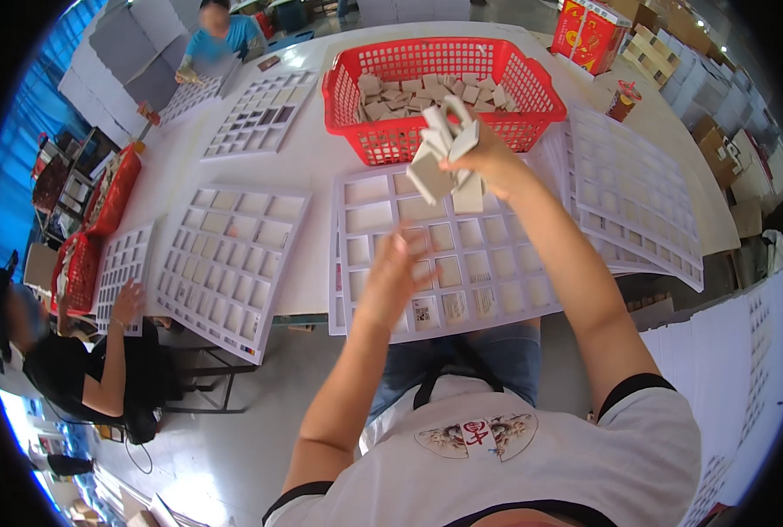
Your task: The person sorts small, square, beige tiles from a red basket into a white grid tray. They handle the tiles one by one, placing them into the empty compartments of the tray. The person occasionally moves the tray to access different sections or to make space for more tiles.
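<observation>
My right hand (490, 162) grips a loose bunch of pale square tiles (431, 178), fanned at different angles in front of the red basket. Below it lies a white gridded display board (369, 202) with rows of square compartments, its near edge at my waist. Several compartments hold pale pieces; some show printed labels. My left hand (398, 263) hovers over the left middle of this board, slightly blurred, its fingers apart and nothing visible in them. The red perforated basket (374, 145) stands just beyond the board, with many loose beige tiles (409, 95) inside.
More gridded boards (233, 255) lie to the left, and stacked ones (637, 193) to the right. A red carton (586, 37) and a can (622, 101) stand at the far right. Two people work at the table's left, one near (84, 369), one far (220, 44).
</observation>
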### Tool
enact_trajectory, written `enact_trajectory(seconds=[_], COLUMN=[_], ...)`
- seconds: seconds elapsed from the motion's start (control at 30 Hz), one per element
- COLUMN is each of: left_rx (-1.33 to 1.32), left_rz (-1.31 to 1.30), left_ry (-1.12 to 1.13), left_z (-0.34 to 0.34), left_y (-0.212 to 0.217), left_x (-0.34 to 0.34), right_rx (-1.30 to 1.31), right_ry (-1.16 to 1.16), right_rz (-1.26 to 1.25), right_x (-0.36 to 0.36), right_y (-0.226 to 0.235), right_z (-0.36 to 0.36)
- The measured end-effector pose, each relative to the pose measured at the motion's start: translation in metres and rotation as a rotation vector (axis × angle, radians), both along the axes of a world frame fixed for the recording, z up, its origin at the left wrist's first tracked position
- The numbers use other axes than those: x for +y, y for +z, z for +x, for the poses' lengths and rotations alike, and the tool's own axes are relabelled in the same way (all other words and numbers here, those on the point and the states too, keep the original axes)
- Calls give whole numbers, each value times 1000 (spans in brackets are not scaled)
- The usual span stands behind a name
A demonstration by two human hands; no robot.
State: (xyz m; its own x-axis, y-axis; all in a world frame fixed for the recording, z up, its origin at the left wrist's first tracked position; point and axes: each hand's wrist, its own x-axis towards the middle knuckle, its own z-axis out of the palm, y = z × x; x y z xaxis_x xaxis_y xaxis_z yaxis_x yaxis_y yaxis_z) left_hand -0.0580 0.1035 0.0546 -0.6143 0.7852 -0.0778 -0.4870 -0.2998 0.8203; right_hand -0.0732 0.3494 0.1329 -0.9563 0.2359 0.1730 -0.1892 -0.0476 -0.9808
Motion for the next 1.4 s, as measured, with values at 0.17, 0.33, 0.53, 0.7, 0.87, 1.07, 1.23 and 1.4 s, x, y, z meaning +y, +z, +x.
enact_trajectory(seconds=[0.17,0.33,0.53,0.7,0.87,1.07,1.23,1.4], left_rx=[-213,-231,-352,-300,-345,-246,-272,-224], left_rz=[177,72,21,-11,58,28,-36,64], left_ry=[16,80,215,225,136,287,257,298], left_z=[-40,-42,-53,-57,-86,-100,-118,-131], left_y=[12,5,-21,-18,-34,-34,-51,-46], left_x=[17,24,60,64,63,68,62,36], right_rx=[-94,-162,-96,-267,-91,-132,-40,-249], right_ry=[151,87,-265,-122,159,443,221,-162], right_rz=[32,13,449,824,1088,-15,-154,753], right_x=[-57,-63,-62,-68,-58,-33,-17,1], right_y=[-15,-35,-83,-65,-58,-77,-88,-99], right_z=[15,8,-17,-17,-18,-23,-23,14])
